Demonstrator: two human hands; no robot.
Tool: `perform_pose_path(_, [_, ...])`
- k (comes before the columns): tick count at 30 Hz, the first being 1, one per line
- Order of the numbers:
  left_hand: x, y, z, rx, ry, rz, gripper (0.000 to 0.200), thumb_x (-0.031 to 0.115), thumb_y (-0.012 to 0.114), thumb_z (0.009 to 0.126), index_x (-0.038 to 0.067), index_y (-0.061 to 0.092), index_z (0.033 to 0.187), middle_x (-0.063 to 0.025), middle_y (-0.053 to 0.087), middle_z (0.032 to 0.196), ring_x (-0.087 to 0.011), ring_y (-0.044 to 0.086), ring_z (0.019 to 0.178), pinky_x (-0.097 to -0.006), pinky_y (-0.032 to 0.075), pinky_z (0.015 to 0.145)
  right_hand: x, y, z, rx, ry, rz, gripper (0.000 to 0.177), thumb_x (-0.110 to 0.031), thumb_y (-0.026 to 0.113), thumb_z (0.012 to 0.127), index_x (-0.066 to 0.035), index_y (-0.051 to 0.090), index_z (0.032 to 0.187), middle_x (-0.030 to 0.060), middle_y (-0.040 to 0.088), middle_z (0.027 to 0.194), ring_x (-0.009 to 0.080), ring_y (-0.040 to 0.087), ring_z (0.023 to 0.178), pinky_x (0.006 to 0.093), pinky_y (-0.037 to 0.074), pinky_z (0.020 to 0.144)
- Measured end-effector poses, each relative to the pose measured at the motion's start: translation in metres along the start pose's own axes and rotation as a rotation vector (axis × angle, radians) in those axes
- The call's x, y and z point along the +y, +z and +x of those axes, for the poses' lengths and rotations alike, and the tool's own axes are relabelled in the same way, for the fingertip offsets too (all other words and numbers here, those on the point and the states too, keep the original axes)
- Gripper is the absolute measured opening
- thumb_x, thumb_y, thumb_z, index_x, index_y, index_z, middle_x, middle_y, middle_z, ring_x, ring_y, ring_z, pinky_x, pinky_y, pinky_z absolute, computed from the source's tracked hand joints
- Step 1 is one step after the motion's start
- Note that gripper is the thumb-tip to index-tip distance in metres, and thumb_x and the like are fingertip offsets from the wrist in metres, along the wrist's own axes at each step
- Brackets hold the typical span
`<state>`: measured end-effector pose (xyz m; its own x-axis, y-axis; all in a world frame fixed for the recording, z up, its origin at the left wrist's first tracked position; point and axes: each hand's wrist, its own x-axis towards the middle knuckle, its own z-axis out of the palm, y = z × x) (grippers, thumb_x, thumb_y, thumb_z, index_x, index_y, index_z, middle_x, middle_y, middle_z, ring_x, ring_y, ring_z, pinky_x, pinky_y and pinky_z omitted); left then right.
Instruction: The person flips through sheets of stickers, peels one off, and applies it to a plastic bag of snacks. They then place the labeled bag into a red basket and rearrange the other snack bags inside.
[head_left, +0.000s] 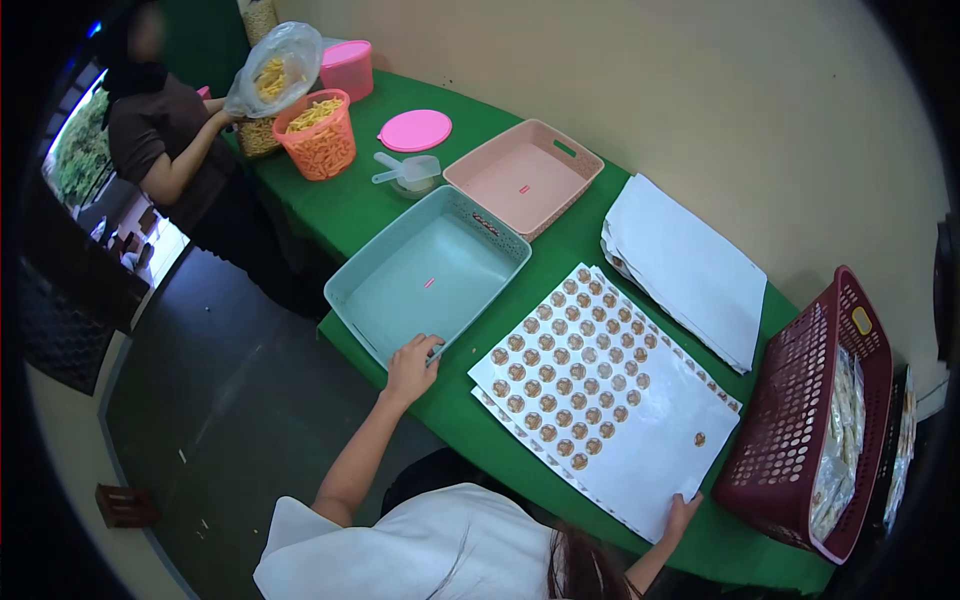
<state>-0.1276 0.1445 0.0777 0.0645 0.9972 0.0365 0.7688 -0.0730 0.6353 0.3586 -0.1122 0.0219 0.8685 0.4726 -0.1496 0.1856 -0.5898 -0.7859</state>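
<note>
My left hand [411,368] is at the near rim of an empty teal tray [420,270], its fingers closed over the edge. Near the right corner of a stack of sticker sheets [640,440], my right hand [682,516] pinches the sheet's edge between thumb and fingers. Rows of round brown stickers [563,386] cover the left part of the top sheet. One lone sticker [700,439] sits on its bare right part. A pink tray [525,180] stands behind the teal one.
White sheets [690,270] lie by the wall. A maroon basket [790,420] holds packed bags [840,450]. A scoop [408,168], pink lid [415,130] and orange tub of snacks [322,145] stand farther back. Another person [170,150] holds a plastic bag [280,72].
</note>
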Motion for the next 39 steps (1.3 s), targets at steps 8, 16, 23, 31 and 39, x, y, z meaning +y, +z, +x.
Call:
perform_pose_path(8, [0.031,-0.017,0.112,-0.078,0.416,-0.055,0.060,0.040,0.062,0.067,0.003,0.045,0.112,-0.0153,0.044,0.111,-0.0287,0.040,0.108,-0.0368,0.034,0.089,0.003,0.009,-0.007,0.137,0.005,-0.044,0.050,-0.008,0.047,0.066,0.002,0.034,0.114,0.0178,0.047,0.105,0.0273,0.046,0.097,0.0343,0.034,0.085])
perform_pose_path(16, [0.108,0.075,0.232,-0.048,0.468,0.430,0.046,0.026,0.057,0.072,0.002,0.043,0.108,-0.0149,0.050,0.103,-0.0277,0.042,0.108,-0.0632,0.006,0.093,-0.030,0.031,-0.031,0.339,0.161,-0.341,0.048,-0.017,0.050,0.069,-0.006,0.037,0.113,0.0193,0.050,0.107,0.0346,0.048,0.098,0.0416,0.036,0.081])
perform_pose_path(23, [0.101,0.119,0.240,0.053,0.423,0.207,0.041,0.003,0.048,0.068,0.000,0.042,0.108,-0.0138,0.053,0.093,-0.0291,0.055,0.088,-0.0491,0.026,0.090,-0.022,0.053,-0.038,0.630,-0.049,-0.452,0.046,-0.014,0.049,0.067,0.000,0.041,0.109,0.0192,0.050,0.102,0.0345,0.049,0.093,0.0413,0.037,0.080])
perform_pose_path(31, [0.112,0.106,0.204,0.126,0.582,0.138,0.061,0.007,0.055,0.068,-0.003,0.028,0.122,-0.0251,0.036,0.113,-0.0374,0.035,0.109,-0.0453,0.025,0.092,-0.019,0.052,-0.038,0.626,-0.076,-0.425,0.043,-0.013,0.049,0.068,0.000,0.042,0.108,0.0191,0.050,0.100,0.0342,0.048,0.093,0.0411,0.038,0.079])
perform_pose_path(39, [0.080,0.147,0.075,-0.104,0.272,-0.229,0.073,0.018,0.066,0.064,-0.003,0.025,0.121,-0.0255,0.017,0.123,-0.0405,0.021,0.112,-0.0483,0.016,0.095,-0.020,0.050,-0.040,0.641,-0.068,-0.395,0.045,-0.022,0.058,0.069,-0.001,0.043,0.106,0.0180,0.051,0.099,0.0337,0.049,0.092,0.0406,0.039,0.078])
